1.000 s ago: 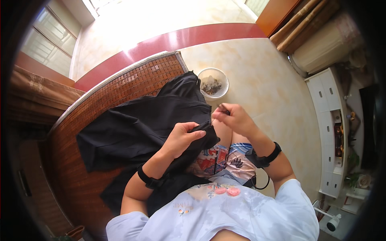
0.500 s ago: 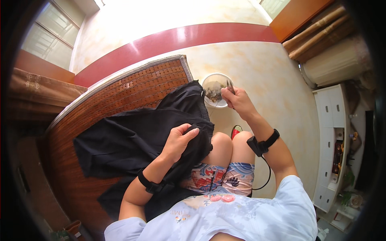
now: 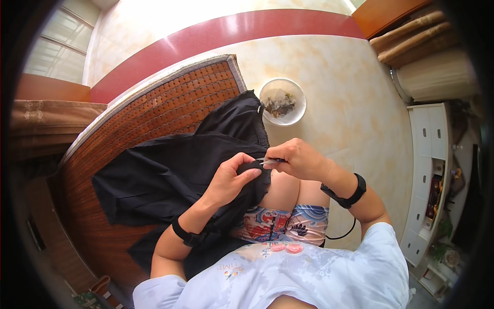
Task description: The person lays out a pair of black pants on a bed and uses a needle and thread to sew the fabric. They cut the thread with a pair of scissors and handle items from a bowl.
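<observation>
Black trousers (image 3: 159, 177) with a gathered, elastic-looking waistband are spread to my left and across my lap. My left hand (image 3: 226, 180) pinches a fold of the black cloth between thumb and fingers, above my knee. Close beside it, my right hand (image 3: 301, 159) is closed around small metal thread snips (image 3: 271, 161). Their pale blades point left and meet the pinched cloth; whether they are cutting into it cannot be made out. My right fingers cover most of the snips' handle.
A slatted brown mat (image 3: 206, 85) with a grey border lies under the trousers. Beyond my knees, a white bin (image 3: 301, 114) with scraps in it stands on the pale tiled floor (image 3: 350, 92). A white cabinet (image 3: 424, 154) is at the right, and a brown curtain (image 3: 56, 123) hangs at the left.
My right hand has come back from over the bin to my left hand, bringing the snips to the cloth. My left hand keeps its hold on the trousers.
</observation>
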`<state>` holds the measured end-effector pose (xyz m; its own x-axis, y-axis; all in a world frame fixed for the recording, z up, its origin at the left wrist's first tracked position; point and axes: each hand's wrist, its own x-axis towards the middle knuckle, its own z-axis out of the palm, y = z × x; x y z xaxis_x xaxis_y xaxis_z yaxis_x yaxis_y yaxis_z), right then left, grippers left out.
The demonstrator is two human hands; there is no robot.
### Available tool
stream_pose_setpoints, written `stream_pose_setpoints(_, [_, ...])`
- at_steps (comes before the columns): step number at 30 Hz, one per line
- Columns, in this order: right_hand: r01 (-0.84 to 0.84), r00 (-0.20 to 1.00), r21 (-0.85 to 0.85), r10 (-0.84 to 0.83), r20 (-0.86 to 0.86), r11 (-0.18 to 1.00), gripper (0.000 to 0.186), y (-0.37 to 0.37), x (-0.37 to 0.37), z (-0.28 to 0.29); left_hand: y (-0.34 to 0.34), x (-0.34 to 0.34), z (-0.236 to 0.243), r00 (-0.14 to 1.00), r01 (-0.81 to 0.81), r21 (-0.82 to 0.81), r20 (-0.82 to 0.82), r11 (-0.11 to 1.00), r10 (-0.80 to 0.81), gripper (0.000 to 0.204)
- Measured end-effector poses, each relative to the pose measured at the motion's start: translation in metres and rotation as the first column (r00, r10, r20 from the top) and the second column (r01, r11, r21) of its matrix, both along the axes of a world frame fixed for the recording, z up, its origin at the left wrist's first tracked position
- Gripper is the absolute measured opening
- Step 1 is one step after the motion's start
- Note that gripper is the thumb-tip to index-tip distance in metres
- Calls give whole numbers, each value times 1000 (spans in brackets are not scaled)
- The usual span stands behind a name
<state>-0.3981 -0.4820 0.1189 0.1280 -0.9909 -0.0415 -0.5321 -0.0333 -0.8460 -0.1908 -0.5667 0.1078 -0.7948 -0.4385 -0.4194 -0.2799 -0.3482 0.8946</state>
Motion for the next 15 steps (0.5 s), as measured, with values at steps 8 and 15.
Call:
stream_pose_setpoints(8, [-119,949,330,9,316,936,20,10,0,8,3,-5,8,980,106,-566,-82,817,-183,14])
stream_pose_setpoints(15, [320,509,296,-427,748,900,20,12,-46,41,-7,22,-43,993,-4,-566,93,824,69,6])
